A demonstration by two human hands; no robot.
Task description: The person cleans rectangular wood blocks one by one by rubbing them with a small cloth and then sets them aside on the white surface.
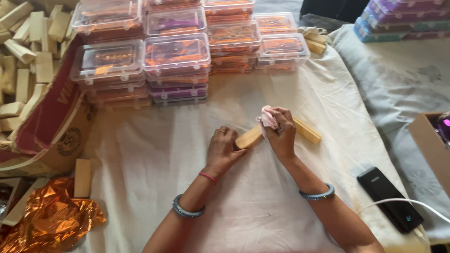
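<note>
Wiping appears to be the step in hand: a long pale wooden block [276, 130] is laid flat on the cream cloth-covered table [154, 159], just in front of the stacks of clear plastic boxes [178, 56]. The near end of the block is pinned down by the left hand [224, 149], whose fingers are curled over it and pressed to the cloth. Around the middle of the block the right hand [281, 131] is closed, with a crumpled pink cloth [268, 117] bunched between its fingers and held against the wood. The far end of the block is left bare, sticking out beyond the right hand.

To the left of the block, an open cardboard carton [51, 126] heaped with similar wooden blocks is seen, with crumpled orange foil [51, 220] nearer the person. To the right of the block, a black phone [389, 199] with a white cable is lying near the table edge.

As a judgement, the next move would call for steady pressure from the left hand while the cloth is drawn along toward the uncovered far end.
</note>
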